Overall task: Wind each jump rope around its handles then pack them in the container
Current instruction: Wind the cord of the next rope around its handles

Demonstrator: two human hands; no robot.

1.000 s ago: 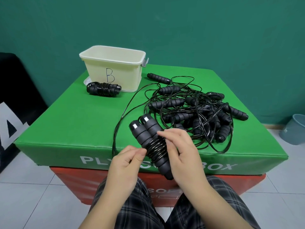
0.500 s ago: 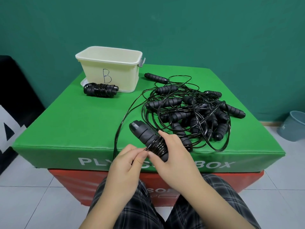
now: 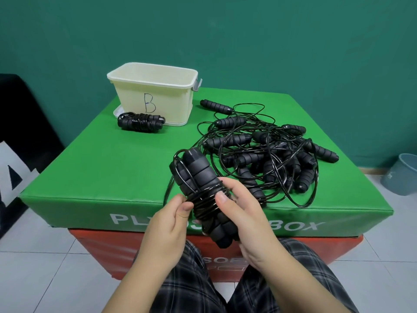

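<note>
Above the box edge [image 3: 90,197], both hands' fingers [image 3: 222,197] clasp the half-wound jump rope [image 3: 203,188]

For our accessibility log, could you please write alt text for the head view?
Both hands, left hand and right hand, grip a half-wound black jump rope over a green padded box; behind lie tangled black ropes, a wound rope bundle and a cream plastic container.
</note>
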